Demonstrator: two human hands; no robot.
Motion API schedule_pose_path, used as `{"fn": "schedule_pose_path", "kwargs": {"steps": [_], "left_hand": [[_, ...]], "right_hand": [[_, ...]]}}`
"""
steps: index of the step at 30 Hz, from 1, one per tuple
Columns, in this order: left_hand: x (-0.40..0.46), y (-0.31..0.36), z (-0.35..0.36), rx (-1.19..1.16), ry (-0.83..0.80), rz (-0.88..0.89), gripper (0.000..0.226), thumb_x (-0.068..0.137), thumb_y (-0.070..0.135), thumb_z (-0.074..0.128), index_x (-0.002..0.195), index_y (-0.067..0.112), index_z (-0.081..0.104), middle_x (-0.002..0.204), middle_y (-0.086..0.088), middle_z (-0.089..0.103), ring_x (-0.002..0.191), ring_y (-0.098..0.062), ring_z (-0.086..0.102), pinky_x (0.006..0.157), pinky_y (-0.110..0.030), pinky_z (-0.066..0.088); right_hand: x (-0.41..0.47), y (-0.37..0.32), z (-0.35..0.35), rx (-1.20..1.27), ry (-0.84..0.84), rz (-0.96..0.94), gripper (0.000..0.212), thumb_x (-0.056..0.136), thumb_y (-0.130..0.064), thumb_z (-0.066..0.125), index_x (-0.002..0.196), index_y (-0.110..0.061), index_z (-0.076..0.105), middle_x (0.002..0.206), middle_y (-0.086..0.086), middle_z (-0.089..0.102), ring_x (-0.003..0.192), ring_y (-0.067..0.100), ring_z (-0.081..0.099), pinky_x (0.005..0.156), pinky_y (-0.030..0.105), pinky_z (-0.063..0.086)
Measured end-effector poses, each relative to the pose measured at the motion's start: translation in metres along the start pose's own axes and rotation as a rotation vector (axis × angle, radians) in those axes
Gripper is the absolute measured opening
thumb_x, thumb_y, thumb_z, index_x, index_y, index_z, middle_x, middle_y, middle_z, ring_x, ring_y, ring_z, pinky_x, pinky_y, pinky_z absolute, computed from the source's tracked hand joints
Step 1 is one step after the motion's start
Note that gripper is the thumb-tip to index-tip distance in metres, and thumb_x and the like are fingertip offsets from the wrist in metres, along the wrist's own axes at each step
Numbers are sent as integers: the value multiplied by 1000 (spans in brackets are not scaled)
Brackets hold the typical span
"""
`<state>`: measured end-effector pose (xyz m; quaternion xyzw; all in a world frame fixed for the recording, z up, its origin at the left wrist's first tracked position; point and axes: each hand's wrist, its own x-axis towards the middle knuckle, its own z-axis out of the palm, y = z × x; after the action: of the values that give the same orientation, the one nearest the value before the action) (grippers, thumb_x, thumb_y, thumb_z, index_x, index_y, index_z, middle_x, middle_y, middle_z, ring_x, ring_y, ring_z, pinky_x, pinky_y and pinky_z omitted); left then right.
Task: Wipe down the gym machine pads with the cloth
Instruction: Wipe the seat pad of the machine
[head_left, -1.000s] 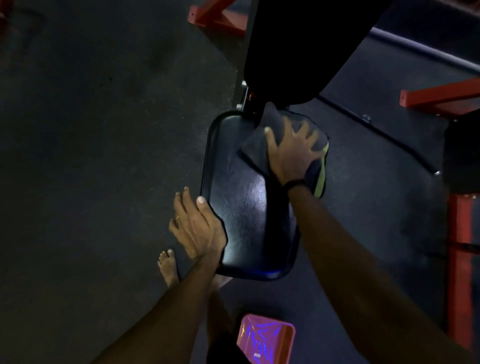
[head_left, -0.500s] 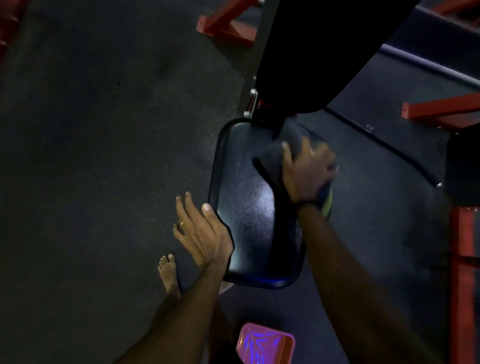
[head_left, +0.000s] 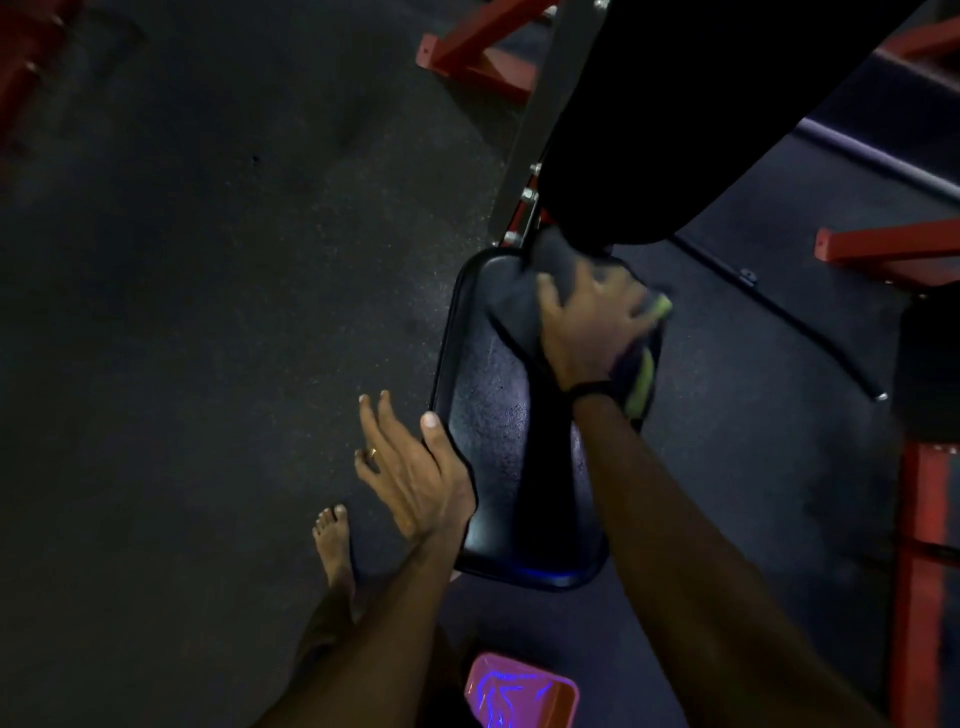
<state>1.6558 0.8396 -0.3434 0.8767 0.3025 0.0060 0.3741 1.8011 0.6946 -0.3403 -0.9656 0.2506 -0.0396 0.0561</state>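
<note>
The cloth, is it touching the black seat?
Touching. The head view shows the right hand pressing the cloth flat on the seat pad.

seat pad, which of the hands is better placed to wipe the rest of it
Right hand: it presses the cloth flat on the seat pad. The left hand is empty at the pad's edge.
</note>
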Motion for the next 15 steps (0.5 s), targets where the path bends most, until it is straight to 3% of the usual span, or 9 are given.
{"fn": "schedule_pose_path", "kwargs": {"steps": [2,5,7,9,12,15], "left_hand": [[1,0,0,-17,4,8,65,104,54,15,149,11,35,161,-10,28,130,-30,50,116,-56,22],[2,0,-1,-53,7,10,67,103,56,14,149,12,36,161,-10,29,133,-30,47,114,-59,24],[1,-2,0,-64,10,6,63,104,54,18,149,13,35,161,-9,28,134,-29,47,115,-59,23],[0,-3,-1,-84,1,7,63,103,55,20,150,14,33,162,-7,26,137,-27,45,118,-57,18],[-1,-3,-1,-94,-11,12,70,101,60,18,150,12,34,163,-7,26,138,-20,41,120,-54,16],[1,-3,-2,-85,-6,36,72,99,63,20,151,14,32,163,-7,25,137,-21,41,120,-53,14]], "right_hand": [[-24,-30,-1,55,-5,-238,46,88,-57,52,119,-27,64,112,11,58,108,34,52,97,59,34],[-110,5,-30,99,-156,-481,44,87,-60,49,123,-35,55,121,3,53,112,27,46,90,51,35],[-137,59,-42,67,-185,-421,48,84,-64,46,123,-38,57,121,2,53,114,29,47,91,53,36],[-111,84,-39,56,-165,-231,56,82,-65,42,125,-33,61,120,8,53,116,35,47,94,57,38],[-39,44,-16,-2,-54,-8,53,86,-64,42,122,-29,62,119,10,54,119,36,46,106,64,29],[-31,-25,0,41,-29,-218,50,84,-57,51,123,-28,64,113,9,57,108,31,50,96,56,32]]}}
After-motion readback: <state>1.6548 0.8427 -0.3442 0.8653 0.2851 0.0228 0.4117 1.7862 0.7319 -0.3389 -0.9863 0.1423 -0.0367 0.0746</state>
